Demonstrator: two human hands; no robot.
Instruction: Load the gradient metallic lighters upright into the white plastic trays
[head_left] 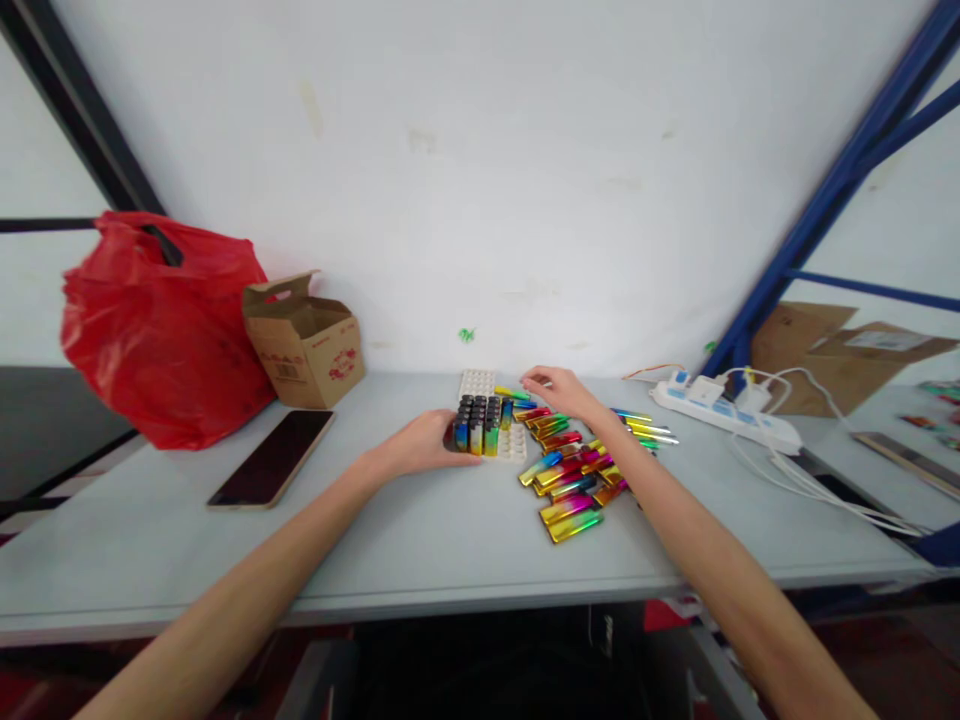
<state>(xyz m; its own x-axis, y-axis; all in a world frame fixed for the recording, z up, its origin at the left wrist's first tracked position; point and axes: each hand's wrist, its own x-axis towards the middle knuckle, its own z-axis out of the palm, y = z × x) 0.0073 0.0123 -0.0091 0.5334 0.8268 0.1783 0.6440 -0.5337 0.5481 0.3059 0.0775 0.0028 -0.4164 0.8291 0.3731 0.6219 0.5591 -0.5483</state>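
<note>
Cupped the left hand (431,442) around the left end of a block of upright, black-topped metallic lighters (476,425), with the thumb low along the near side. Held the right hand (559,388) partly open, with loosely curled fingers, above the far side; could not tell whether it touched a lighter. Saw the block standing in a white plastic tray with round holes (513,443), just left of a loose pile of shiny multicoloured lighters (566,470) on the pale grey table (420,560).
</note>
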